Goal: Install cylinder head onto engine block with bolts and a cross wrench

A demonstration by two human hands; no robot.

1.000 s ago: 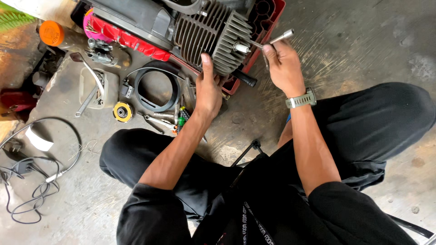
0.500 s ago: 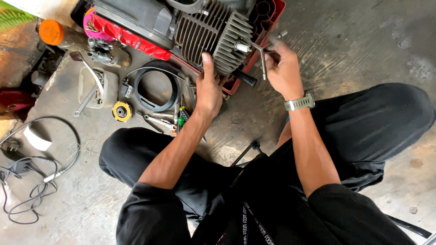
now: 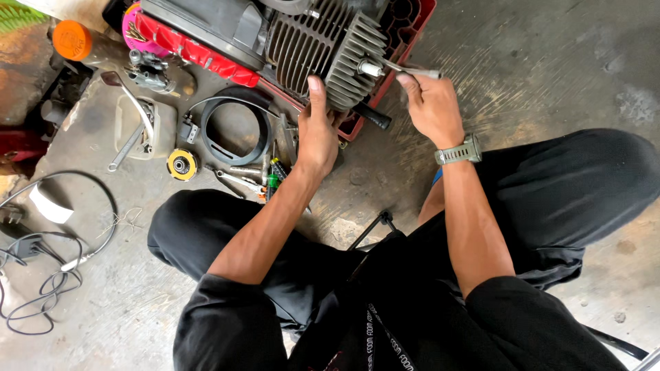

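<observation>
A small engine with a grey finned cylinder [image 3: 323,48] and a red housing [image 3: 199,51] lies on the concrete floor in front of me. My left hand [image 3: 317,130] presses flat against the lower side of the cylinder fins. My right hand [image 3: 430,106] grips a thin metal wrench [image 3: 409,69] whose tip sits on the spark plug [image 3: 371,69] sticking out of the cylinder head. A grey watch [image 3: 459,152] is on my right wrist.
A black ring-shaped cover [image 3: 234,127], a yellow round part [image 3: 181,165], a spanner [image 3: 125,148], screwdrivers [image 3: 273,175] and an orange cap [image 3: 72,40] lie left of the engine. Black cables [image 3: 41,261] coil at the far left. My legs in black trousers fill the foreground.
My right hand has swung the wrench around on the spark plug and come back towards its first angle, now lower and closer to the plug. My left hand stays on the fins.
</observation>
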